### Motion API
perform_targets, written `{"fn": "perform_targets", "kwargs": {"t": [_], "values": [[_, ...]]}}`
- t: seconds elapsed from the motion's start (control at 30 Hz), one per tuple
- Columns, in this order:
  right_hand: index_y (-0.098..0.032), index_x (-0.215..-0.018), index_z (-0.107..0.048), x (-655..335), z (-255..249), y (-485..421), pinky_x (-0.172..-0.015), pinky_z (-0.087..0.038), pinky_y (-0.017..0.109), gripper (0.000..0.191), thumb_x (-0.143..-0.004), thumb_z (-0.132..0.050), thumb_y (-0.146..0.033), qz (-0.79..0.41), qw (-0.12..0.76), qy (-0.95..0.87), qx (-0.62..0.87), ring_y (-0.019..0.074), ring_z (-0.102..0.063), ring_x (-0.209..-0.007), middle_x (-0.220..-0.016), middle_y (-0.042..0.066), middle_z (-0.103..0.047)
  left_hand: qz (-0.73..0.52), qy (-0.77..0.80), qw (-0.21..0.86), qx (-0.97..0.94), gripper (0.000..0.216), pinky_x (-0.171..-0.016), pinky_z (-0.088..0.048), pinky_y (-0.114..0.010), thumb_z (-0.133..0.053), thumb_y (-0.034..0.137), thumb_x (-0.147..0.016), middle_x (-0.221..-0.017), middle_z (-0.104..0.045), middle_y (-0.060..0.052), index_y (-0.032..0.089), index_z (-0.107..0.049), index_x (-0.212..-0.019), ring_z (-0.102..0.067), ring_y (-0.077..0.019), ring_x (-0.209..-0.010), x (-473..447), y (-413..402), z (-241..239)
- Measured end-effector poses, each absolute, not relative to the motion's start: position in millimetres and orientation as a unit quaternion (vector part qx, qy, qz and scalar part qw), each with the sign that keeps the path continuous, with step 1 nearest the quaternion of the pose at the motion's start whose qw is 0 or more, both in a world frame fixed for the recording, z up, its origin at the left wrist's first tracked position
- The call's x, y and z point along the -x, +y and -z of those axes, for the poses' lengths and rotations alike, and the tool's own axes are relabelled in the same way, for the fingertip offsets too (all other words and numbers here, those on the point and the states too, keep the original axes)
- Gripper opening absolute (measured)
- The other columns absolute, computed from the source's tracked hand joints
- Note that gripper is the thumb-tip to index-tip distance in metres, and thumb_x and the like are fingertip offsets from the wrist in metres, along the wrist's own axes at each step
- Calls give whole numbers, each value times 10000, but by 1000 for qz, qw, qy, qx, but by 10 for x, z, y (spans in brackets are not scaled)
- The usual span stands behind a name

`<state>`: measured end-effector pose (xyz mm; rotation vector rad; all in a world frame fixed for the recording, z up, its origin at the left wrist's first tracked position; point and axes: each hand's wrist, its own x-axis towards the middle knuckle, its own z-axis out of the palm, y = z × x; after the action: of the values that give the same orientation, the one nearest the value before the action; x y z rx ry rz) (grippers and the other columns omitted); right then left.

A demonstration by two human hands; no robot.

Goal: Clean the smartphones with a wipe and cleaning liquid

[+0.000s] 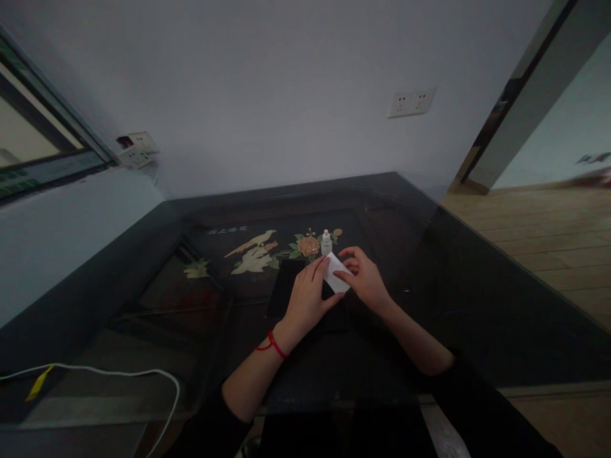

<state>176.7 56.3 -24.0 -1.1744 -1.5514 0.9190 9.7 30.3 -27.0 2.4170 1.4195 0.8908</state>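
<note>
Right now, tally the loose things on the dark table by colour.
White: 3 — small bottle, folded cloth held by both the left hand and right hand, cable
Black: 1 — flat slab
Yellow: 1 — tag
Total: 5

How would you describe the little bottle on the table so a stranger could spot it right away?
Find the dark table with its painted white bird and orange flower. Just right of the flower, beyond the hands holding a white sheet, stands the small bottle, the only upright, pale, capped thing there.
</note>
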Motion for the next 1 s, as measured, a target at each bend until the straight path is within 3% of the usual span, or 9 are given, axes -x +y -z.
{"fn": "perform_targets", "kwargs": {"t": [0.23,0.43,0.5,0.6,0.67,0.83,1.0], "values": [[-232,-999,-473,-1629,274,475,-693,-526,317,480,-613,-748,-307,-523,509,-547,410,189,-678,-726,-787,-7,-692,-397,489,215,-746,432,-1013,-430,-327,-568,199,-835,-1247,-586,-83,207,-502,-1261,-556,-182,-1153,-78,356,312],[-195,-764,-611,-1552,305,430,-772,-493,341,243,-627,-759,-331,-509,539,-521,423,207,-637,-818,-817,34,-670,-419,491,230,-728,349,-994,-431,-317,-539,201,-860,-1203,-609,-76,208,-532,-1208,-572,-176,-1116,-123,344,306],[-193,-701,-623,-1537,306,424,-814,-476,337,211,-607,-770,-311,-493,559,-517,421,226,-608,-942,-946,57,-658,-412,474,232,-743,372,-1006,-417,-315,-543,214,-862,-1230,-598,-77,209,-518,-1233,-560,-174,-1136,-145,336,339],[-191,-648,-573,-1565,305,446,-823,-469,330,223,-626,-747,-329,-486,594,-490,414,229,-583,-1015,-1109,70,-630,-362,502,196,-761,634,-1054,-359,-394,-642,353,-808,-1361,-514,-122,183,-396,-1368,-467,-237,-1255,-128,327,352],[-196,-669,-537,-1622,300,484,-761,-478,326,237,-661,-714,-354,-492,611,-465,410,208,-609,-912,-1054,67,-653,-304,548,151,-765,757,-1051,-325,-453,-650,453,-791,-1401,-477,-144,169,-332,-1417,-418,-278,-1289,-67,324,326],[-214,-688,-470,-1792,269,593,-661,-477,316,259,-659,-697,-335,-506,626,-427,413,183,-619,-720,-784,32,-654,-168,612,49,-771,338,-974,-302,-459,-538,359,-883,-1244,-599,-71,229,-576,-1192,-471,-264,-1174,124,318,270],[-212,-683,-486,-1843,288,635,-683,-489,326,267,-650,-706,-360,-500,612,-435,432,180,-626,-688,-684,0,-603,-132,605,51,-784,317,-911,-318,-461,-535,386,-877,-1143,-618,-87,202,-610,-1124,-486,-281,-1097,137,293,321]]}}
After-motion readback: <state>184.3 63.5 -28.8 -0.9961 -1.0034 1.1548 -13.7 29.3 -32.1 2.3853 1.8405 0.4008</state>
